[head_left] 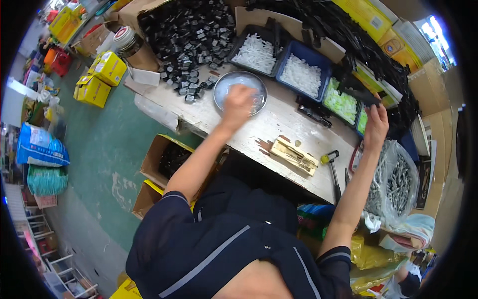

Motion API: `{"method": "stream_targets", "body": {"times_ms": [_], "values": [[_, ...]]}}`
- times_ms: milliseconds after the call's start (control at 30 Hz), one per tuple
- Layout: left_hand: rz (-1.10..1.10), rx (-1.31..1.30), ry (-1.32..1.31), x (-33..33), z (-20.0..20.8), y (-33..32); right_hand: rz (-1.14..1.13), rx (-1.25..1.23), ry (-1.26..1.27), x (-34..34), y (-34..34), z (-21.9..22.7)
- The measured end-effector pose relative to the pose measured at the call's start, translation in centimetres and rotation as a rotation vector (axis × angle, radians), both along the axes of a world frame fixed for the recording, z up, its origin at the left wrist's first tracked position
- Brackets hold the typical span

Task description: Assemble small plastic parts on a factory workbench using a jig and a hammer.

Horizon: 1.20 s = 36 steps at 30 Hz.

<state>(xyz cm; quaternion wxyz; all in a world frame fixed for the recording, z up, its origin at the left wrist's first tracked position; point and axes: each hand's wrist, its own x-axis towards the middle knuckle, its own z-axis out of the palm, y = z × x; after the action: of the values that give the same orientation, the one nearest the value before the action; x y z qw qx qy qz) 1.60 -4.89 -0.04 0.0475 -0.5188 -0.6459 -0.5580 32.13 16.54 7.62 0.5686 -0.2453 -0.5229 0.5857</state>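
Observation:
My left hand (238, 105) is over a round metal dish (219, 102) with pale contents, its fingers bunched together and reaching down into it. What the fingertips hold, if anything, is hidden. Off to the right, my right hand (377, 124) is raised with its fingers closed on the end of a long black plastic part (359, 92). Just below that part are bins of yellow-green pieces (340, 101). Between my hands, on the white bench (254, 142), lie a cream-coloured block fixture (294, 155) and a small hammer (332, 172) with a yellow-and-black head.
A heap of small black-and-silver parts (191, 55) covers the bench's far left. Behind the dish stand bins of white pieces, one black (256, 54), one blue (301, 75). Long black parts (318, 20) pile at the back. A plastic bag of metal pieces (396, 182) sits at right.

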Motion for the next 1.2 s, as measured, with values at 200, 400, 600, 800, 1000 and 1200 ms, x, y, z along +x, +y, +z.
{"method": "stream_targets", "body": {"times_ms": [200,400,600,800,1000,1200], "values": [[0.425,-0.259,-0.151,-9.0,-1.6,-9.0,0.104,0.004,-0.452,0.0,-8.7,1.3],[0.413,-0.369,0.109,-10.8,-3.0,-9.0,0.079,0.938,-1.317,-5.3,-17.0,-3.3],[0.439,-0.259,0.442,-8.7,-3.3,-9.3,0.106,0.963,-1.507,-4.5,-20.0,-5.8],[0.399,-0.304,0.506,-6.9,-2.4,-10.4,0.136,1.033,-1.559,-6.4,-21.0,-6.5],[0.386,-0.376,0.389,-8.5,-3.1,-10.4,0.182,0.962,-1.465,-6.6,-20.6,-6.2],[0.254,-0.346,-0.216,-6.3,-1.1,-9.6,0.131,0.723,-0.992,-5.8,-19.3,-6.9]]}}
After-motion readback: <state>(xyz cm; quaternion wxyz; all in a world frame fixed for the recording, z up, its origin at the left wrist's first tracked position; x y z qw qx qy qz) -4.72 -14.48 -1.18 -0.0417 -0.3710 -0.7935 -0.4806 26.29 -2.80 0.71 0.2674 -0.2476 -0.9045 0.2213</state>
